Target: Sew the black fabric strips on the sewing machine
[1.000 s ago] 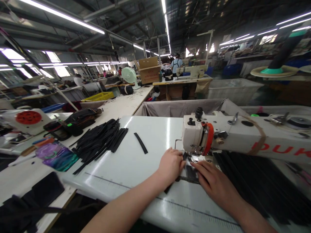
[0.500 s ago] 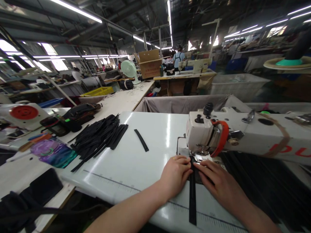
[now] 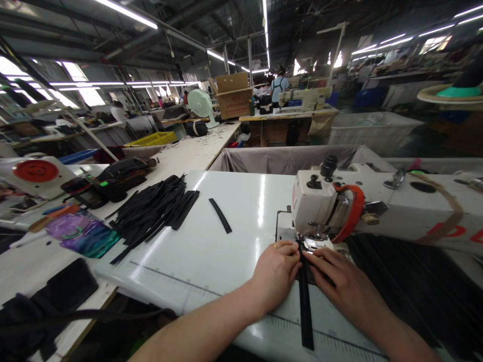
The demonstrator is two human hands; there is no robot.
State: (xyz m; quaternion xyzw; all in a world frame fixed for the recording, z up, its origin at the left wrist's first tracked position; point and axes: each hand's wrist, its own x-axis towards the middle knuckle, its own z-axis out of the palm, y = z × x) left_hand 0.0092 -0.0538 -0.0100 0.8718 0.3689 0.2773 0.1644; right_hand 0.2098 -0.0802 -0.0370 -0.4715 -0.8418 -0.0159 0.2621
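A long black strip (image 3: 306,311) runs from under the needle area of a white sewing machine (image 3: 313,201) toward the table's front edge. My left hand (image 3: 277,271) has its fingers curled together on the strip's left edge, close to the presser foot. My right hand (image 3: 339,279) lies on the other side, fingertips pressing the strip near the metal plate. One short black strip (image 3: 220,215) lies apart on the pale table (image 3: 241,251). Further left is a heap of black strips (image 3: 154,206).
A purple and teal pouch (image 3: 81,234) and a dark jar sit at the left. Black material (image 3: 415,286) lies right of my right arm. Behind the table stand a cloth-lined bin (image 3: 287,158), a fan (image 3: 200,104) and a cardboard box (image 3: 234,103). A person (image 3: 279,86) is far back.
The view has shifted slightly, with the machine a little further right in it. Both hands remain at the strip by the needle area, and the strip's near end appears slightly further right.
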